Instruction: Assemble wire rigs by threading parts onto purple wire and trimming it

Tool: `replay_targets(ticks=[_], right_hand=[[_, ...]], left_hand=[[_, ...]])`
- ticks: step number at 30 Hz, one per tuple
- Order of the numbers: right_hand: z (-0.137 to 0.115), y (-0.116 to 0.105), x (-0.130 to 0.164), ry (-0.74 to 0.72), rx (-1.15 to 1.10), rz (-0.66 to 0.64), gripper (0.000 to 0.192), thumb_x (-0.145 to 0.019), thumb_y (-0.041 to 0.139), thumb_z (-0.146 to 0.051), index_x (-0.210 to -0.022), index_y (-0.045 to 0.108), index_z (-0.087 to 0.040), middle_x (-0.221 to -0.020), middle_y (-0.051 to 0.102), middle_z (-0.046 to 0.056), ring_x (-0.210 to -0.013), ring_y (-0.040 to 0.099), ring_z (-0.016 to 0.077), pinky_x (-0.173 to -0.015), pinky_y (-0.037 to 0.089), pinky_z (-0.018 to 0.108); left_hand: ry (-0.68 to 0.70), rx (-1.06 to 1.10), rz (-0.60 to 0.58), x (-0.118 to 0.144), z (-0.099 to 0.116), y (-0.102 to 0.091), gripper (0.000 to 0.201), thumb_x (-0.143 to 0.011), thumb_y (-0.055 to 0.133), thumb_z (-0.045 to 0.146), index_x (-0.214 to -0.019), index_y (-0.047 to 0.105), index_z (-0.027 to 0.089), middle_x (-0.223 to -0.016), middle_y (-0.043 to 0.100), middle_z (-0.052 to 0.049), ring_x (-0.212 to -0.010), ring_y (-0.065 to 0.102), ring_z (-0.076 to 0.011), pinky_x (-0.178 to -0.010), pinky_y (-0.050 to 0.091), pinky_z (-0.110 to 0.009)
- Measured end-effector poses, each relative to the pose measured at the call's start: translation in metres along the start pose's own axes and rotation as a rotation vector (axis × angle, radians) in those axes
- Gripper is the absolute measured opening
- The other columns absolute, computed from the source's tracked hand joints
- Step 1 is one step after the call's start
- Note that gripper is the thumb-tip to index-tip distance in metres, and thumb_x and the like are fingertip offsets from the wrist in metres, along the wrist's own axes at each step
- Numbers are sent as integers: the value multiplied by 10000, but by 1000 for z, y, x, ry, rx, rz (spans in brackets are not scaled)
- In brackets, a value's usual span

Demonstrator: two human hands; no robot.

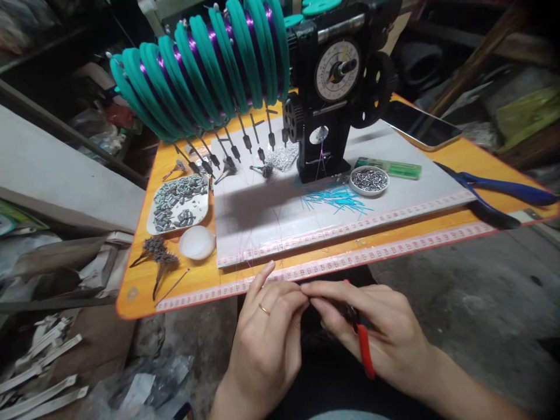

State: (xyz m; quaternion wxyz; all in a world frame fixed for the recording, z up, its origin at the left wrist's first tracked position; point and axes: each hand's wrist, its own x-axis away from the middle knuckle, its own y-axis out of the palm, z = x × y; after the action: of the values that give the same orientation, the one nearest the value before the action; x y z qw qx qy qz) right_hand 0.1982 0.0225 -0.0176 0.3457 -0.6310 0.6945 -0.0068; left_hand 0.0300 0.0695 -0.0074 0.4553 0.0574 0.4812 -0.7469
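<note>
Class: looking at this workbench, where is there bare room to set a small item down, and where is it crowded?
Free: the grey mat between the white tray and blue tubes; orange edge below the blue pliers. Crowded: under the green spools.

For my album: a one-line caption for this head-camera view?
Left hand and right hand, holding red-handled pliers, meet fingertip to fingertip below an orange table.

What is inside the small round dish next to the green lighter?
The round dish on the white mat is filled with small silvery metal pieces, heaped to the rim. Its bottom is covered by them, so anything beneath cannot be seen.
</note>
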Motion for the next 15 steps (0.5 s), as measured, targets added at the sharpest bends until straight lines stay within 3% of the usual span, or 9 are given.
replay_targets(ticks=[3,8,15], right_hand=[[2,0,1,-41,20,20,217,-903,587,-84,-1082,593,-208,-833,712,-38,-643,660,49,-648,503,110],[5,1,5,-6,35,-16,188,-899,578,-84,-1056,588,-188,-760,679,-44,-551,607,48,-586,470,140],[15,2,11,32,99,4,223,-904,576,-81,-1100,591,-187,-797,701,-32,-597,647,60,-622,485,151]], left_hand=[[-19,39,7,2,0,0,268,-839,527,-78,-1014,569,120,-888,659,-45,-895,636,-116,-1065,465,-361],[4,26,41,3,-3,-2,304,-820,615,-42,-1075,609,123,-863,627,-48,-797,592,-117,-719,522,-236],[9,-47,-3,-9,-13,2,173,-841,635,28,-977,625,135,-828,619,-45,-763,560,-134,-696,486,-274]])
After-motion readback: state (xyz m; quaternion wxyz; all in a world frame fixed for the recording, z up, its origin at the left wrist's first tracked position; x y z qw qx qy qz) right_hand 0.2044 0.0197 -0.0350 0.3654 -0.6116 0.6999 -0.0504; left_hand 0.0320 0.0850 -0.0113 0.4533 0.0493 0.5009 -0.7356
